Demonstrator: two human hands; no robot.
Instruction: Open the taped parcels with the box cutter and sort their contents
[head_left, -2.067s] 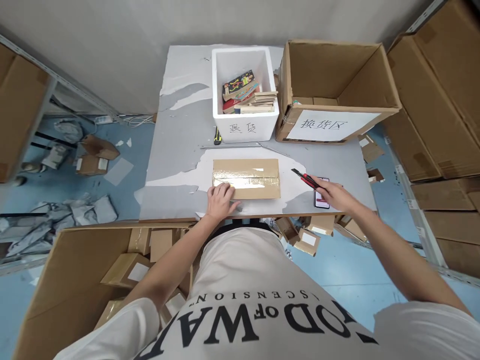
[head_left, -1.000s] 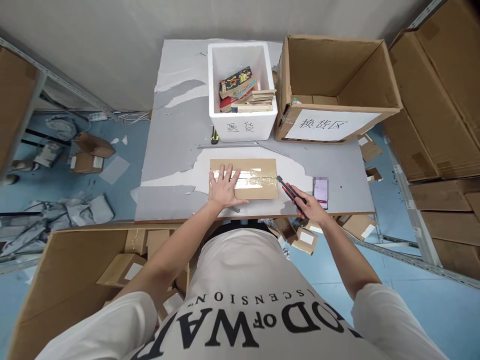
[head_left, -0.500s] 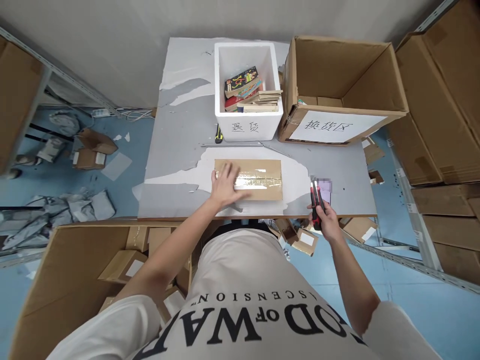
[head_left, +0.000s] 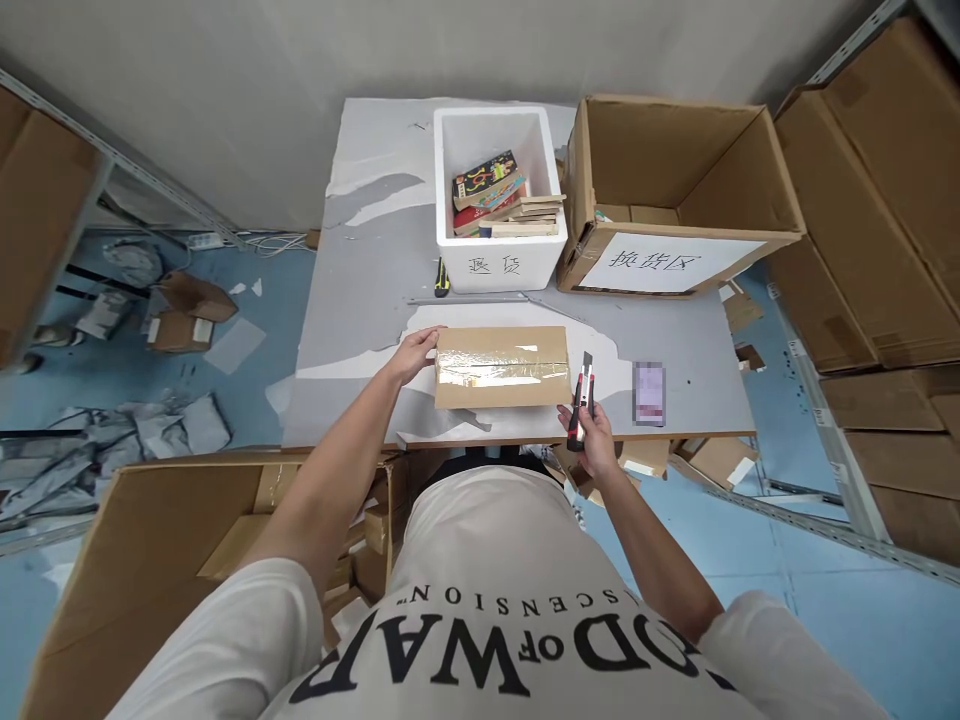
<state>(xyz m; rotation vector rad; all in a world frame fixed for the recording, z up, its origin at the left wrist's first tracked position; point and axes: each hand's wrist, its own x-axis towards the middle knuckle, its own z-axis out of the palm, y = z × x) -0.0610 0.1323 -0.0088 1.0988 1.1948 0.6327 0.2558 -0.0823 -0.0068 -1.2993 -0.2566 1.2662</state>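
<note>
Right grip [head_left: 589, 432] holds knife [head_left: 583, 398] just beside parcel [head_left: 501, 367].

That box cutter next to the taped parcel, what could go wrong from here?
1. The box cutter in the right hand has its blade out; a slip along the taped parcel could run toward the left hand bracing its far end.
2. A deep cut might damage whatever is inside.
3. The phone lies close to the right hand and near the table edge; an elbow could knock it off.

Taped parcel [head_left: 501, 367] between hands, knife [head_left: 583, 397] upright
</note>
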